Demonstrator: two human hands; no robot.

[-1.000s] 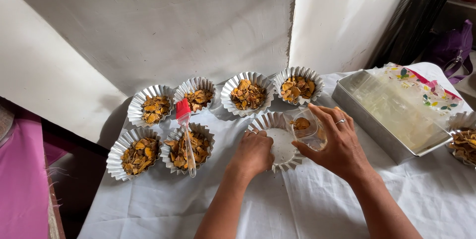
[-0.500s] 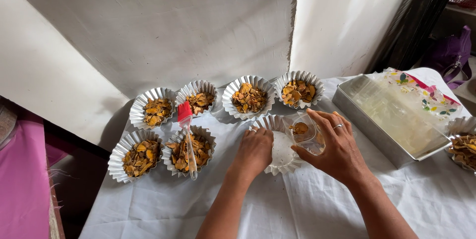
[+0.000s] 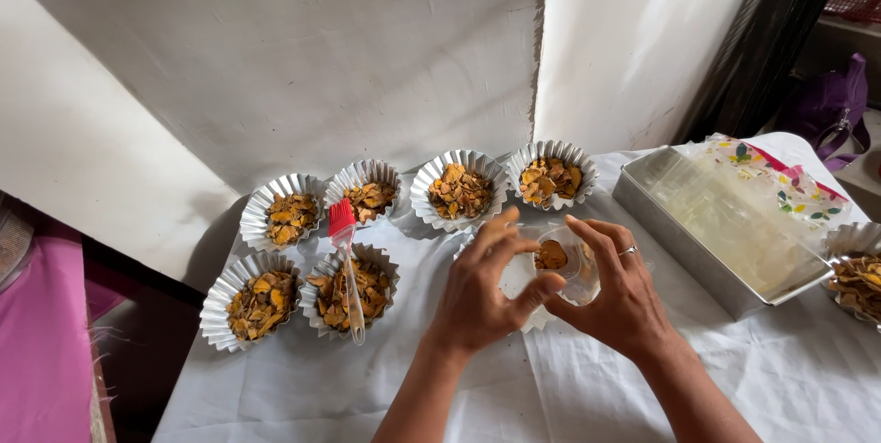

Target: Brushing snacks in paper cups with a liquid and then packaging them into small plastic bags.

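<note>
**A:** Over the middle of the table [image 3: 303, 397], from the head camera, your left hand [image 3: 477, 301] and right hand [image 3: 619, 301] meet around a small clear plastic cup [image 3: 562, 264] with a few orange-brown flakes in its bottom. Your right fingers [image 3: 596, 246] wrap it from the side; your left thumb and fingertips pinch its near rim. Both hands are closed on it.

**B:** Where does the cup sit against the rest?

**A:** Right above an empty fluted foil cup [image 3: 528, 314], mostly hidden under your hands. I'd judge you do best keeping the clear cup low and centred over that liner, so flakes cannot scatter onto the cloth. Tilt it slowly; the flakes look light and brittle.

**B:** And nearby?

**A:** Six filled foil cups [image 3: 459, 190] stand in two rows to your left, close together. A red silicone brush [image 3: 344, 250] lies across one in the front row, so keep your left elbow off its handle. To your right sits a metal baking tray [image 3: 707, 232] with a clear patterned plastic bag [image 3: 780, 181] draped in it, and another filled foil cup [image 3: 858, 278] at the edge.

**B:** The surroundings?

**A:** White cloth covers the table, creased. A pale wall stands behind, pink fabric [image 3: 41, 342] at far left, a purple bag [image 3: 830, 108] at upper right.
</note>
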